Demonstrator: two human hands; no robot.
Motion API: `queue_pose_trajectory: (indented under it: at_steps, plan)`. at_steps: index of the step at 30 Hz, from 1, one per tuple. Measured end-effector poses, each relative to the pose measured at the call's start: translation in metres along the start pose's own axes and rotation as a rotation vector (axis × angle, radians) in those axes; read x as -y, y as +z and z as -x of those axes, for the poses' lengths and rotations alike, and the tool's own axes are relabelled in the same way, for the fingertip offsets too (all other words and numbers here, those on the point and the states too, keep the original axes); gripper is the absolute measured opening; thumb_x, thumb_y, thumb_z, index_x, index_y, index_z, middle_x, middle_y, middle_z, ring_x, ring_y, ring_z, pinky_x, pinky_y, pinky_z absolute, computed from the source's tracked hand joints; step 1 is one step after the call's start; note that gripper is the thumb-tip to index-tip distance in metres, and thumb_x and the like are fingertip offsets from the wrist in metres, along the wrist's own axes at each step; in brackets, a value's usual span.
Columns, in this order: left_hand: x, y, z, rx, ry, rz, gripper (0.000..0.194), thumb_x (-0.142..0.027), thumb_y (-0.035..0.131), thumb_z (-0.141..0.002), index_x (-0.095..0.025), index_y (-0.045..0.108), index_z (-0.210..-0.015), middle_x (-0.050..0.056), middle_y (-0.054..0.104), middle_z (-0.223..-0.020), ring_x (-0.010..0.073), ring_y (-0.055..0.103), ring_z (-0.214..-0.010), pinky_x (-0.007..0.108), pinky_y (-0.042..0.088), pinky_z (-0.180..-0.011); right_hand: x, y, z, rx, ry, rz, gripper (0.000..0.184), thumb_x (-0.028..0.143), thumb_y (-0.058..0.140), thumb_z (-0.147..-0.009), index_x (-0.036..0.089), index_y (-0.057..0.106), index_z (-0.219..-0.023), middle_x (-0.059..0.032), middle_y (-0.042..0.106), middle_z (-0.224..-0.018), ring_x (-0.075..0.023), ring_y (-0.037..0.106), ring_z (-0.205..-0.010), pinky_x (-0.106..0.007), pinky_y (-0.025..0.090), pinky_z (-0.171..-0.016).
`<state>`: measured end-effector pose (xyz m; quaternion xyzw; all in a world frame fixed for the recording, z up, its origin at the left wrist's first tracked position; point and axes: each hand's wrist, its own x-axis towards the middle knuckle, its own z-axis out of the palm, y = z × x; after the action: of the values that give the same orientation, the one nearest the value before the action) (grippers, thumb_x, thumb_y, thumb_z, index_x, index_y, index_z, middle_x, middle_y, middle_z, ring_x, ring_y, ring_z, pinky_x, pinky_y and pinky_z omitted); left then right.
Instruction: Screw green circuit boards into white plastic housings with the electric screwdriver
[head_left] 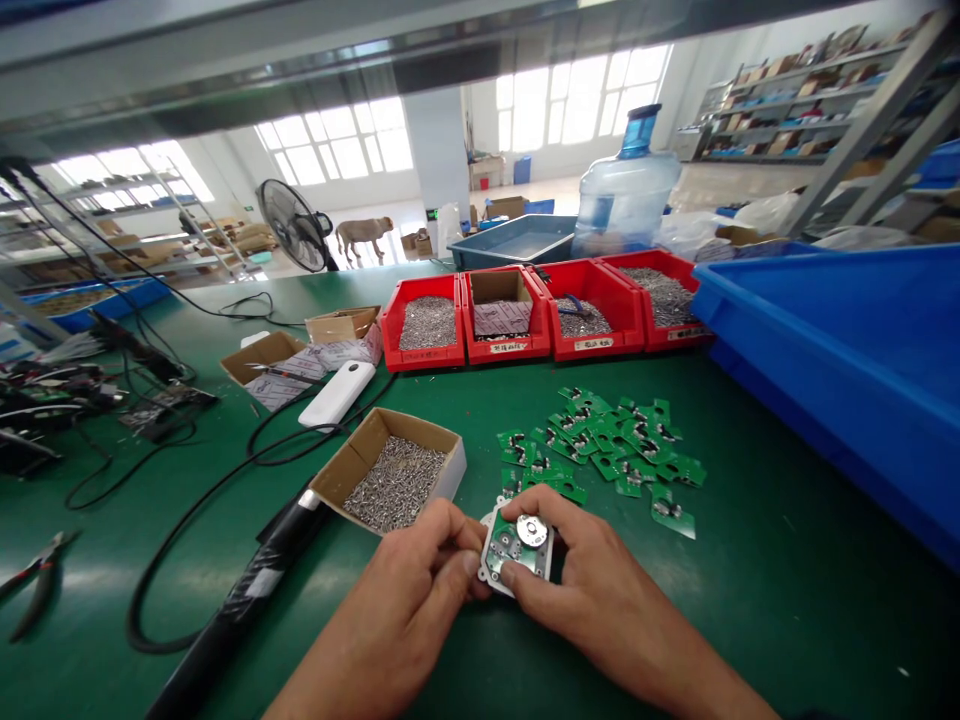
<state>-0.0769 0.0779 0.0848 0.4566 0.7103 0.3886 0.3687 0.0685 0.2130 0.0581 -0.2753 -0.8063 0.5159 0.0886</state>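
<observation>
Both of my hands grip one small white-framed assembly (517, 546) with a green circuit board and a round metal disc on top, held just above the green mat. My left hand (420, 590) pinches its left edge with curled fingers. My right hand (592, 580) wraps its right and lower side, thumb pressed on the board. Just beyond lies a loose pile of small green circuit boards (611, 445). An open cardboard box of small silver screws (394, 480) sits right above my left hand.
Red bins (427, 325) of screws line the back, with a large blue crate (847, 350) at right. A black power tool with cable (247, 590) lies left of my arms, pliers (34, 580) at far left. A fan (292, 225), a water jug (630, 190) and a dog (364, 235) are farther back.
</observation>
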Motion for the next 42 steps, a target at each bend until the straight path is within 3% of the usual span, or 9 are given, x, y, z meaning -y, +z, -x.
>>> queue_pose_trajectory:
  at_steps: [19, 21, 27, 33, 36, 42]
  plan:
    - [0.002, -0.003, 0.001, 0.054, 0.014, 0.017, 0.019, -0.03, 0.044, -0.1, -0.021, 0.056, -0.088, 0.001, 0.07, -0.095, 0.0172, 0.064, -0.088, 0.029, 0.046, -0.076, 0.008, -0.001, 0.001, 0.01, 0.06, 0.045, 0.024, 0.015, 0.064, -0.078, 0.024, 0.058, -0.1, 0.0032, 0.068, -0.084, -0.0157, 0.059, -0.073, -0.026, 0.035, -0.061]
    - [0.002, -0.003, -0.001, 0.021, 0.029, -0.002, 0.017, -0.028, 0.049, -0.098, -0.021, 0.058, -0.086, 0.0, 0.07, -0.094, 0.0168, 0.064, -0.087, 0.028, 0.046, -0.076, 0.008, -0.002, 0.001, 0.008, 0.047, 0.079, 0.023, 0.018, 0.066, -0.078, 0.025, 0.06, -0.099, 0.003, 0.067, -0.083, -0.0159, 0.058, -0.072, -0.026, 0.034, -0.06]
    - [0.003, -0.006, -0.01, -0.239, 0.197, -0.199, 0.013, -0.019, 0.062, -0.091, -0.021, 0.067, -0.079, -0.002, 0.066, -0.083, 0.0131, 0.061, -0.077, 0.023, 0.045, -0.071, 0.005, -0.009, -0.004, 0.021, -0.04, 0.082, 0.026, 0.02, 0.068, -0.078, 0.027, 0.063, -0.103, 0.0043, 0.066, -0.083, -0.0146, 0.057, -0.071, -0.025, 0.035, -0.062]
    - [0.004, -0.002, -0.015, -0.15, 0.336, -0.286, 0.023, -0.017, 0.05, -0.099, -0.022, 0.073, -0.098, 0.001, 0.065, -0.089, 0.0116, 0.063, -0.079, 0.021, 0.047, -0.072, 0.001, -0.012, -0.005, 0.056, -0.063, -0.008, 0.027, 0.018, 0.068, -0.076, 0.027, 0.064, -0.101, 0.0054, 0.066, -0.082, -0.0132, 0.056, -0.069, -0.023, 0.035, -0.061]
    - [0.006, 0.001, -0.014, -0.167, 0.38, -0.307, 0.024, -0.018, 0.048, -0.1, -0.023, 0.072, -0.102, 0.001, 0.066, -0.091, 0.0114, 0.064, -0.081, 0.021, 0.049, -0.072, -0.001, -0.011, -0.004, 0.046, -0.074, -0.04, 0.027, 0.017, 0.068, -0.075, 0.027, 0.065, -0.1, 0.0056, 0.066, -0.08, -0.0132, 0.056, -0.069, -0.022, 0.035, -0.061]
    - [0.011, 0.004, -0.013, -0.264, 0.347, -0.366, 0.01, -0.012, 0.061, -0.09, -0.022, 0.065, -0.087, -0.003, 0.07, -0.081, 0.0112, 0.066, -0.072, 0.019, 0.051, -0.066, -0.005, -0.01, -0.006, 0.029, -0.064, -0.05, 0.032, 0.017, 0.069, -0.071, 0.027, 0.066, -0.102, 0.0052, 0.067, -0.081, -0.0136, 0.055, -0.068, -0.023, 0.034, -0.06]
